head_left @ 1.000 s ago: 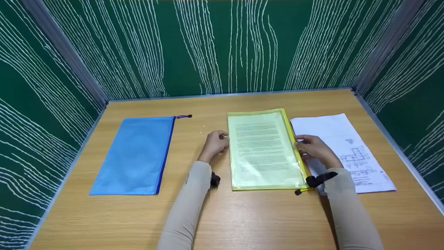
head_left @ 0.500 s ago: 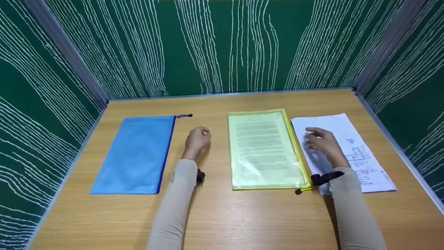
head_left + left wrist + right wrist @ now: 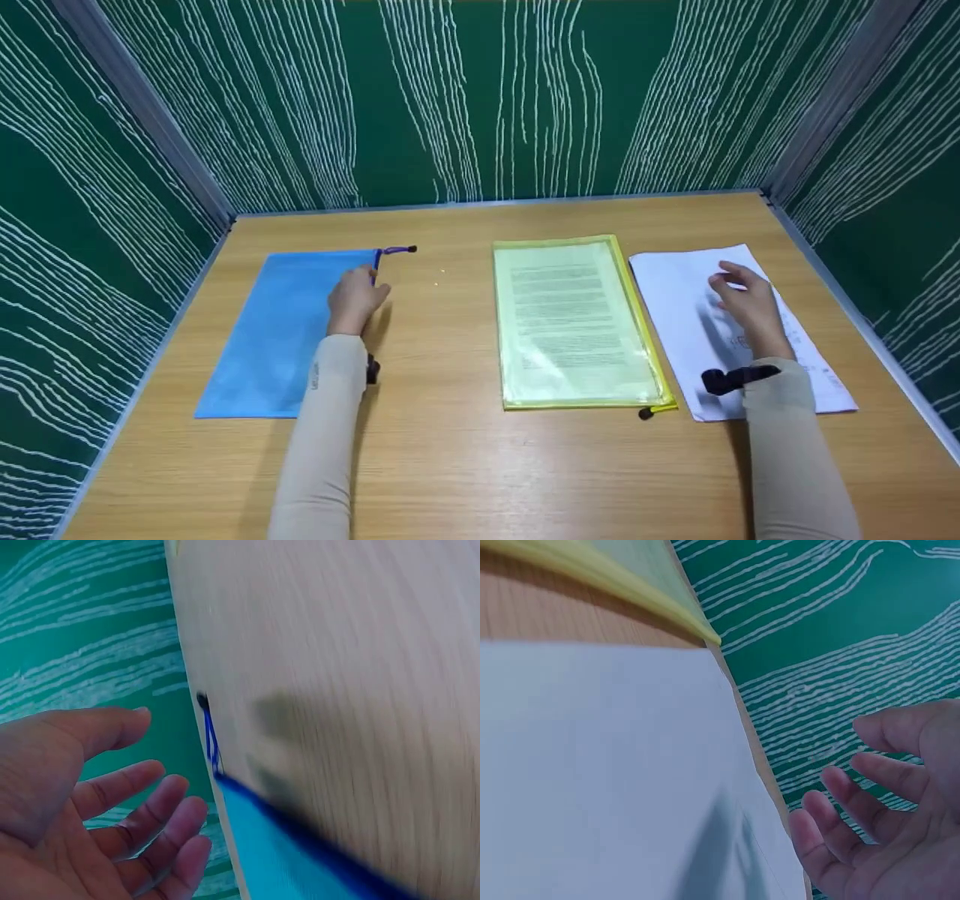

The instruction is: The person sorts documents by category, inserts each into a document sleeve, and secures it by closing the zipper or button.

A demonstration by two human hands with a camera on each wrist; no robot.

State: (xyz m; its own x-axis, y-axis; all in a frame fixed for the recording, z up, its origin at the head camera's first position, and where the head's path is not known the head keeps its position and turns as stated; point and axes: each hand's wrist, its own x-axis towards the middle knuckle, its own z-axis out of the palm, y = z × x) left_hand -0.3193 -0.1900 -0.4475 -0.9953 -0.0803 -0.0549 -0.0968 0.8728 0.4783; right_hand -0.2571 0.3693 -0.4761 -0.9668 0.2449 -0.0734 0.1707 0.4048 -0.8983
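The left hand (image 3: 352, 298) is hovering with relaxed, spread fingers over the upper right corner of the blue zip pouch (image 3: 281, 337), left of centre in the head view, just below its purple zipper pull (image 3: 396, 250); the pouch's long axis is running from lower left toward the top of the frame. The right hand (image 3: 746, 304), fingers loosely apart and holding nothing, is hanging over the white printed sheet (image 3: 686, 315) at the right (its drawing is partly hidden by the wrist). The yellow pouch (image 3: 574, 322) is lying between them on the tabletop (image 3: 487, 465), untouched.
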